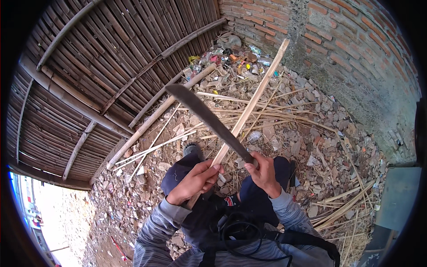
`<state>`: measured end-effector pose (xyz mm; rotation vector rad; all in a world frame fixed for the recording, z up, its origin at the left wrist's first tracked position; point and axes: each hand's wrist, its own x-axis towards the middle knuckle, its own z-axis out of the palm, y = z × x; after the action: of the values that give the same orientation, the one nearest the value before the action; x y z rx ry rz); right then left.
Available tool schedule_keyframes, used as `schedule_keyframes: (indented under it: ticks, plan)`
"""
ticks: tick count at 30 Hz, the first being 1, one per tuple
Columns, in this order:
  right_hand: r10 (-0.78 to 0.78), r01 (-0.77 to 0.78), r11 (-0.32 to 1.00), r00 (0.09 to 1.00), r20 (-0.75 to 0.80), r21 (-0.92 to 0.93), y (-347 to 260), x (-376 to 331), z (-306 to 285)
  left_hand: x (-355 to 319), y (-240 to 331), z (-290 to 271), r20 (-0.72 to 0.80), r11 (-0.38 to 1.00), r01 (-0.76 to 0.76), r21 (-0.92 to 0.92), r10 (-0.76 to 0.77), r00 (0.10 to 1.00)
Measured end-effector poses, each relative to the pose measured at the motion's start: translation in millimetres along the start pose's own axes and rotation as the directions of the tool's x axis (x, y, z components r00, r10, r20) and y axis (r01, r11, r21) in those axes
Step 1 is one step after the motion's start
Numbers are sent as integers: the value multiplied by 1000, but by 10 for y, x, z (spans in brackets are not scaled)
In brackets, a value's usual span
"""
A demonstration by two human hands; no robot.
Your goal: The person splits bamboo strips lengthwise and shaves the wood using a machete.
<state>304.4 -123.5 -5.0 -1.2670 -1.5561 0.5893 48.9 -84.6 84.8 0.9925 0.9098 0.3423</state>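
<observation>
down near the knees, the left hand (195, 180) has its fingers clamped on the near end of a long bamboo strip (253, 100), and just to its right the right hand (263, 173) has its fingers wrapped tight on the handle of a dark machete (207, 118). the blade lies across the strip, tip pointing far left, while the strip runs far right over rubble ground (311, 147) toward a brick wall (329, 31), a bamboo fence (89, 66) on the left.

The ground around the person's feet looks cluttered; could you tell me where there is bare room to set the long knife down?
The barest patch is the dirt strip left of the left hand, below the bamboo fence. Rubble and bamboo splints crowd the ground ahead and right, and litter fills the corner by the brick wall. The right hand holds the long knife.
</observation>
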Motion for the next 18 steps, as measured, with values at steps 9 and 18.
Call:
schedule_keyframes:
  ticks: [9,18]
  plan:
    - [-101,121,964,990,95,-236,130,165,150,288,-182,-105,77,992,5,-129,5,997]
    - [-56,80,960,994,97,-270,468,548,109,288,-252,-237,-50,991,-119,68,122,991]
